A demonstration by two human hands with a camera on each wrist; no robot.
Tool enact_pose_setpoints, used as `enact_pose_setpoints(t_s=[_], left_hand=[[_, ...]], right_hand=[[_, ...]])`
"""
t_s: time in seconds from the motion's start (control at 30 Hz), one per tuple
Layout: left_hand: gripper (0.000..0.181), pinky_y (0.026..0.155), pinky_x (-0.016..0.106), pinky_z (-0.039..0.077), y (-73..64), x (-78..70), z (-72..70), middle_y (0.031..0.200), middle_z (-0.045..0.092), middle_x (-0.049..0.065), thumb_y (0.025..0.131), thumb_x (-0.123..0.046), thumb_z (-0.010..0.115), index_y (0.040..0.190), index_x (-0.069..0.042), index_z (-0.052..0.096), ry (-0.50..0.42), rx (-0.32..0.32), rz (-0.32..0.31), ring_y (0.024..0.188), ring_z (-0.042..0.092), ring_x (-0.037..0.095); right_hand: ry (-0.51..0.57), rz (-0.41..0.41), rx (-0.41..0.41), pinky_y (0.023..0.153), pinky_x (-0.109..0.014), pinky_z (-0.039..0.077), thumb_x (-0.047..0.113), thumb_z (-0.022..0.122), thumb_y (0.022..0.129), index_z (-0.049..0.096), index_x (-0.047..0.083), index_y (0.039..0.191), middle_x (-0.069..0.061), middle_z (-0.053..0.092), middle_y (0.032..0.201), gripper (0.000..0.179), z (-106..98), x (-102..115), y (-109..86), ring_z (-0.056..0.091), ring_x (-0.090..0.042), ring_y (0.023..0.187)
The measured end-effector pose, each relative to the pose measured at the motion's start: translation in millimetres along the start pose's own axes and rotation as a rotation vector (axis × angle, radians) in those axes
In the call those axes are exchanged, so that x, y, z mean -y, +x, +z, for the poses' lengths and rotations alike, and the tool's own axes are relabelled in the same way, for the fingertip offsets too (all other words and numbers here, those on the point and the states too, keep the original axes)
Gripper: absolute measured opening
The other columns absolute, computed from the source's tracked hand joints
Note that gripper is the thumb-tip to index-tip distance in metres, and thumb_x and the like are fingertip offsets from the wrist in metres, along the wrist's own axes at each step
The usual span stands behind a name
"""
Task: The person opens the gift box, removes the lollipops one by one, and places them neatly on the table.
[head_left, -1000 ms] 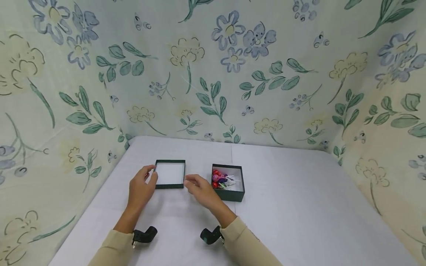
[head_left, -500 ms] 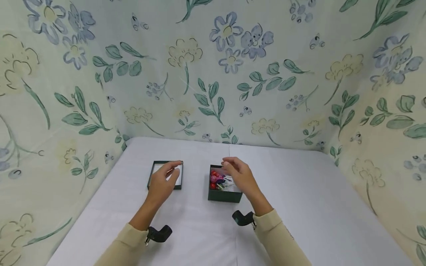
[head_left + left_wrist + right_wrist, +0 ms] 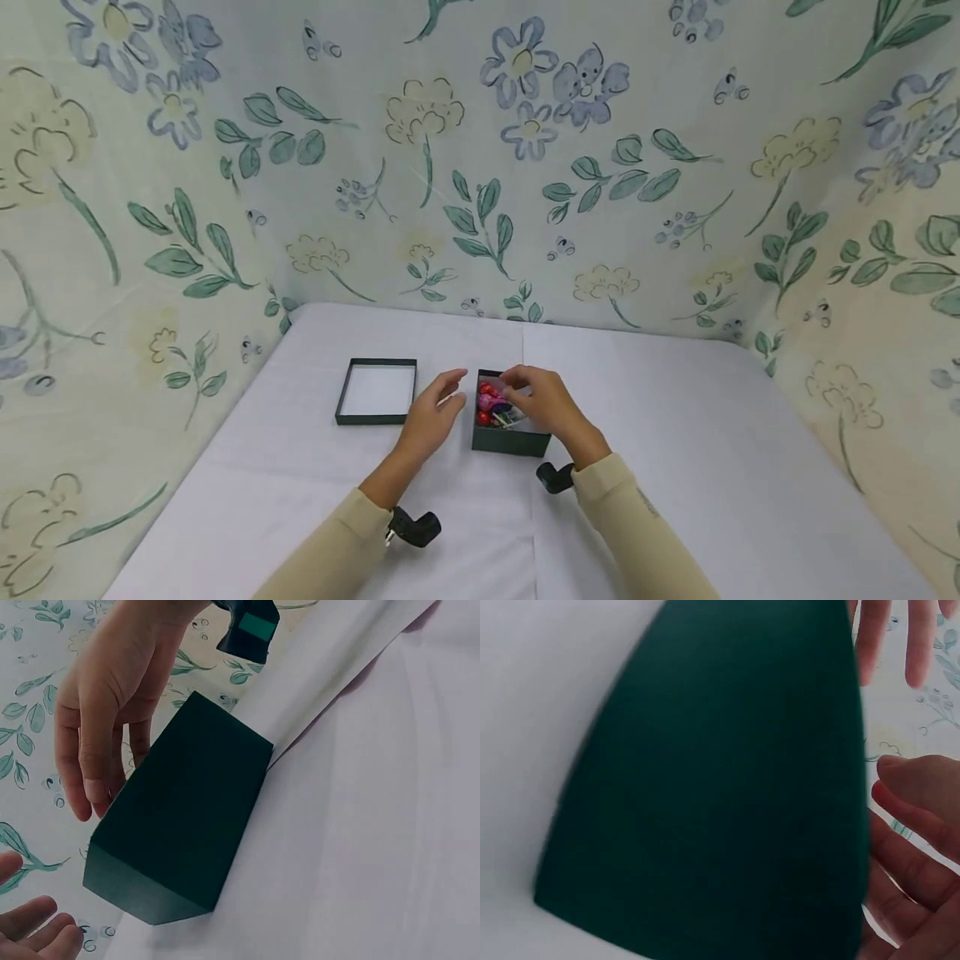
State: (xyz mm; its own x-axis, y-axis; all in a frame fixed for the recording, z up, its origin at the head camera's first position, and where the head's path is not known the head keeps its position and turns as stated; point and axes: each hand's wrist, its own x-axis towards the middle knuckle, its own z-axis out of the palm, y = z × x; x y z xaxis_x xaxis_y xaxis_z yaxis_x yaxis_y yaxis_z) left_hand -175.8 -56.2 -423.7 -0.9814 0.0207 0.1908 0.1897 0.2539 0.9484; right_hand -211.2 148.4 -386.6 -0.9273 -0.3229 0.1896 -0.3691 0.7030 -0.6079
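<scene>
A dark green box [image 3: 510, 441] stands on the white-covered table with its top uncovered. Inside lie several lollipops [image 3: 489, 403] in red, pink and purple wrappers, with white sticks. My right hand [image 3: 551, 406] hovers over the box's right side, its fingers bent down toward the candy. In the right wrist view its thumb [image 3: 919, 780] and fingers stand apart, and the box wall hides some fingertips. My left hand [image 3: 429, 419] is just left of the box, fingers loosely extended and holding nothing. The left wrist view shows its fingertips [image 3: 37, 930] near the box.
A shallow green-rimmed lid [image 3: 375, 420] with a white inside lies to the left of the box. Floral curtains [image 3: 420, 192] surround the table at the back and sides. Each wrist carries a black camera mount [image 3: 415, 527].
My left hand has moved right, from the lid to beside the box. My right hand has gone from between lid and box to above the box. The lid lies released on the table.
</scene>
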Motion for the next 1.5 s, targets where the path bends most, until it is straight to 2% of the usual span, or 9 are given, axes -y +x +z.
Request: enact_pose_setpoints(t_s=[0.17, 0.5, 0.73, 0.87, 0.97, 1.1, 1.3, 1.4, 1.5], left_hand=[[0.04, 0.106, 0.045, 0.041, 2.2, 8.3, 14.3, 0.142, 0.05, 0.004, 0.098, -0.019, 0.05, 0.137, -0.02, 0.053, -0.058, 0.028, -0.067, 0.132, 0.046, 0.026], [0.043, 0.106, 0.05, 0.041, -0.8, 19.9, 21.6, 0.146, 0.046, 0.006, 0.097, -0.016, 0.048, 0.14, -0.021, 0.051, -0.075, 0.087, -0.098, 0.133, 0.044, 0.03], [0.048, 0.108, 0.047, 0.038, -1.5, 34.9, 18.3, 0.15, 0.04, 0.009, 0.097, -0.007, 0.048, 0.145, -0.016, 0.044, -0.186, 0.143, -0.024, 0.134, 0.041, 0.034], [0.048, 0.108, 0.045, 0.038, -3.2, 28.2, 16.1, 0.151, 0.037, 0.014, 0.098, -0.004, 0.046, 0.146, -0.007, 0.04, -0.237, 0.195, 0.023, 0.135, 0.039, 0.037], [0.048, 0.108, 0.045, 0.038, -6.6, 18.5, 13.8, 0.151, 0.036, 0.017, 0.098, -0.002, 0.045, 0.146, -0.003, 0.039, -0.25, 0.218, 0.031, 0.135, 0.039, 0.038], [0.047, 0.107, 0.044, 0.039, -11.5, 10.4, 12.1, 0.151, 0.036, 0.018, 0.099, -0.003, 0.045, 0.146, -0.003, 0.039, -0.221, 0.215, 0.025, 0.134, 0.04, 0.038], [0.046, 0.107, 0.044, 0.04, -15.4, 9.2, 12.4, 0.15, 0.038, 0.016, 0.099, -0.006, 0.046, 0.145, -0.007, 0.041, -0.178, 0.189, 0.016, 0.133, 0.042, 0.036], [0.045, 0.107, 0.044, 0.04, -15.0, 10.8, 13.5, 0.15, 0.039, 0.013, 0.1, -0.008, 0.046, 0.145, -0.01, 0.042, -0.165, 0.179, 0.017, 0.133, 0.043, 0.034], [0.045, 0.107, 0.041, 0.041, -8.5, 24.4, 20.3, 0.15, 0.041, 0.005, 0.1, -0.012, 0.046, 0.145, -0.017, 0.043, -0.15, 0.169, 0.016, 0.133, 0.044, 0.028]], right_hand=[[-0.041, -0.041, 0.021, 0.088, -0.039, 0.056, 0.01, 0.07, 0.088, 0.07, 0.008, 0.112, -0.006, 0.069, 0.107, 0.024, 7, -2, 3.5, 0.064, -0.022, 0.101], [-0.089, -0.095, 0.015, 0.083, -0.036, 0.056, 0.011, 0.074, 0.084, 0.071, 0.006, 0.109, -0.006, 0.068, 0.1, 0.026, 21, 2, 5.9, 0.063, -0.019, 0.094], [-0.199, -0.152, 0.0, 0.076, -0.035, 0.052, 0.02, 0.076, 0.083, 0.074, 0.009, 0.105, -0.002, 0.067, 0.093, 0.024, 33, 6, 13.3, 0.057, -0.017, 0.087], [-0.248, -0.146, -0.022, 0.078, -0.039, 0.049, 0.02, 0.078, 0.081, 0.074, 0.011, 0.103, -0.002, 0.066, 0.092, 0.025, 35, 6, 13.5, 0.055, -0.018, 0.085], [-0.273, -0.134, -0.03, 0.079, -0.041, 0.047, 0.021, 0.079, 0.08, 0.075, 0.012, 0.103, -0.001, 0.065, 0.09, 0.025, 36, 5, 13.2, 0.054, -0.017, 0.083], [-0.28, -0.115, -0.023, 0.08, -0.043, 0.045, 0.021, 0.079, 0.08, 0.075, 0.013, 0.103, 0.001, 0.064, 0.087, 0.025, 37, 4, 13.1, 0.053, -0.016, 0.082], [-0.276, -0.108, -0.007, 0.084, -0.047, 0.045, 0.022, 0.079, 0.08, 0.074, 0.014, 0.102, 0.001, 0.065, 0.088, 0.023, 38, 2, 13.1, 0.055, -0.018, 0.086], [-0.276, -0.116, -0.015, 0.085, -0.048, 0.044, 0.021, 0.079, 0.08, 0.074, 0.015, 0.1, 0.002, 0.066, 0.09, 0.021, 38, 1, 13.9, 0.055, -0.017, 0.087], [-0.274, -0.125, -0.021, 0.083, -0.046, 0.043, 0.022, 0.078, 0.081, 0.074, 0.015, 0.099, 0.002, 0.068, 0.091, 0.02, 34, -1, 13.7, 0.055, -0.016, 0.087]])
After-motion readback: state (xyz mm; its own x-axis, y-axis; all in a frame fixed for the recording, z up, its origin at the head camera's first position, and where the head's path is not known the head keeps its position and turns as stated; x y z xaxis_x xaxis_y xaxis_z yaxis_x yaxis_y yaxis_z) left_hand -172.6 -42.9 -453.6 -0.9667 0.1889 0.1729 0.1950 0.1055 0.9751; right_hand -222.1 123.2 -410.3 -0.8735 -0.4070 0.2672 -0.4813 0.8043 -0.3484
